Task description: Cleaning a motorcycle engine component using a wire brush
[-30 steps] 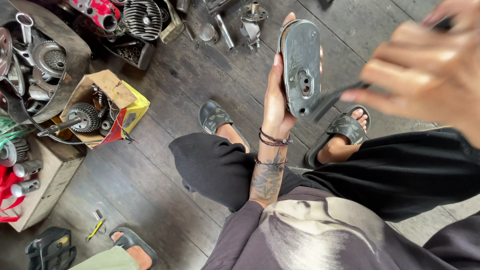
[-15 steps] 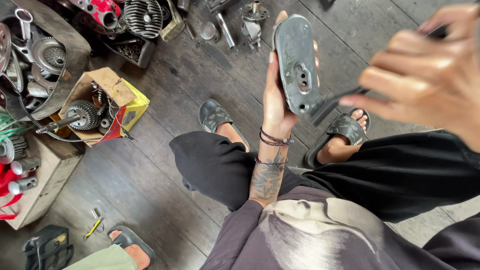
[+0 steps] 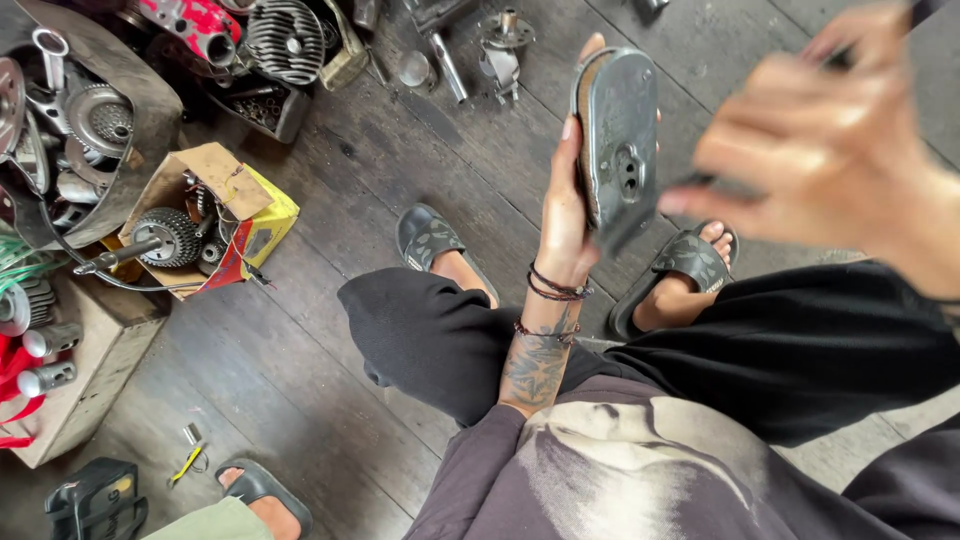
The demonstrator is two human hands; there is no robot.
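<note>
1. your left hand (image 3: 565, 215) is wrapped around one long edge of the dark oval metal cover (image 3: 618, 135), holding it upright out over the floor, above and between your two sandalled feet. the hold is along one side only, thumb behind and fingers on the rim; if that loosens, the cover would likely drop toward your toes, and the open sandals (image 3: 430, 240) would shield little.

2. your right hand (image 3: 830, 150) is closed around a thin dark tool (image 3: 715, 185) whose tip reaches to the cover's face near its small holes. the hand is heavily blurred, so i cannot tell exactly how firmly the fingers pinch it. a slip off the smooth metal could run the tip toward your left thumb or wrist.

3. working with the cover unsupported in the air means any push from the tool twists it against your fingers; that looks like the likeliest cause of a lost hold.

4. the wooden floor (image 3: 300, 380) has gaps between planks, and a small loose piece could fall through or roll among the engine parts in the cardboard box (image 3: 215, 170).

5. another person's sandalled foot (image 3: 255, 490) sits at the lower left, well apart from you, but within reach of anything that bounces.
</note>
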